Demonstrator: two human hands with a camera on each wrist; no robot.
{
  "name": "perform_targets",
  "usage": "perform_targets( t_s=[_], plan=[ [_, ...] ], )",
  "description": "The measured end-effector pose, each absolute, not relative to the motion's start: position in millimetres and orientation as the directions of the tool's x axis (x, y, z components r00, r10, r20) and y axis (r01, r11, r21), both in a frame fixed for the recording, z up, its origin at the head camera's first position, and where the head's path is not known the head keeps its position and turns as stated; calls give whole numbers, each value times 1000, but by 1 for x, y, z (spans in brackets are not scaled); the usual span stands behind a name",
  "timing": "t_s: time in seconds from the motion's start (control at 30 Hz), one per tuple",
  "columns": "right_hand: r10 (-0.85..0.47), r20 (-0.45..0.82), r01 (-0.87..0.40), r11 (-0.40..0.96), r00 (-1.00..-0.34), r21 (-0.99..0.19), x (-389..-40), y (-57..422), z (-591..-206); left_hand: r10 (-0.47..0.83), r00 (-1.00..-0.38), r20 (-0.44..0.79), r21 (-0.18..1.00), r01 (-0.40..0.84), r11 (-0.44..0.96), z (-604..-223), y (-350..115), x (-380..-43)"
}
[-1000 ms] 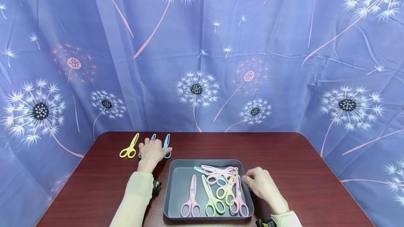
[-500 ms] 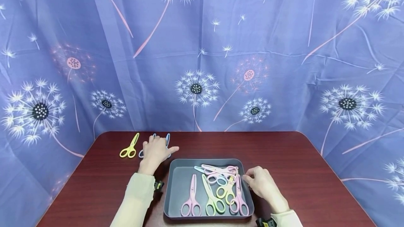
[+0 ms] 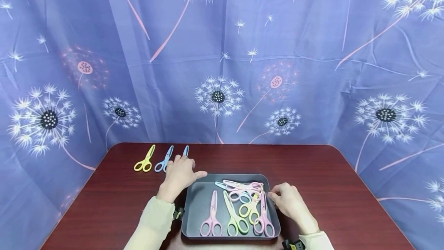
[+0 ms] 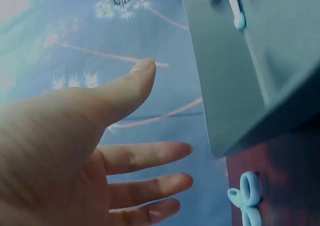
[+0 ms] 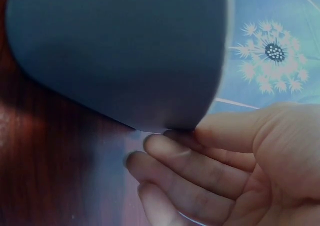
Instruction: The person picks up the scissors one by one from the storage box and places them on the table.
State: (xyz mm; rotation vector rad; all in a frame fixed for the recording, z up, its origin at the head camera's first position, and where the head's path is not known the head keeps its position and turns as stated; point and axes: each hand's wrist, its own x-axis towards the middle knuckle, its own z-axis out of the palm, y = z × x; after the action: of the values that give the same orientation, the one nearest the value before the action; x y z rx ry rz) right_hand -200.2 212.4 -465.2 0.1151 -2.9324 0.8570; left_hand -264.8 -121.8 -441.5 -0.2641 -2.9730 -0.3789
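My left hand (image 3: 181,176) hovers at the tray's back left corner, fingers extended and thumb spread toward the rim. The left wrist view shows nothing between its fingers. A pair of blue scissors (image 3: 185,151) lies partly hidden behind this hand, and another blue pair (image 3: 168,156) lies just left of it. At the right side of the dark grey tray (image 3: 197,200), my right hand (image 3: 290,203) holds the edge, its thumb and curled fingers at the wall. Inside the tray are pink scissors (image 3: 214,204), green scissors (image 3: 229,208), yellow scissors (image 3: 256,205) and several others, some overlapping.
Yellow scissors (image 3: 148,158) lie at the back left of the reddish-brown table (image 3: 295,161). Behind the table hangs a blue curtain (image 3: 173,99) with a dandelion print.
My left hand has moved right, from over the two blue scissors to the tray's back left corner, uncovering the left blue pair. My right hand stays at the tray's right edge.
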Motion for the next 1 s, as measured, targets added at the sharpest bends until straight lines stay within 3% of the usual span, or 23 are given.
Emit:
perform_targets(
  t_s=[0.27, 0.63, 1.0],
  plan=[
    [-61, 111, -111, 843, -992, -527, -200, 213, -463, 209, -960, 183, 194, 244, 950, -439, -120, -247],
    [-69, 117, -120, 848, -991, -517, -200, 214, -464, 286, -949, 130, 212, 309, 927, -433, -121, -223],
    [-64, 106, -111, 844, -992, -526, -202, 213, -466, 438, -886, 152, 164, 460, 873, -424, -107, -192]
  ],
)
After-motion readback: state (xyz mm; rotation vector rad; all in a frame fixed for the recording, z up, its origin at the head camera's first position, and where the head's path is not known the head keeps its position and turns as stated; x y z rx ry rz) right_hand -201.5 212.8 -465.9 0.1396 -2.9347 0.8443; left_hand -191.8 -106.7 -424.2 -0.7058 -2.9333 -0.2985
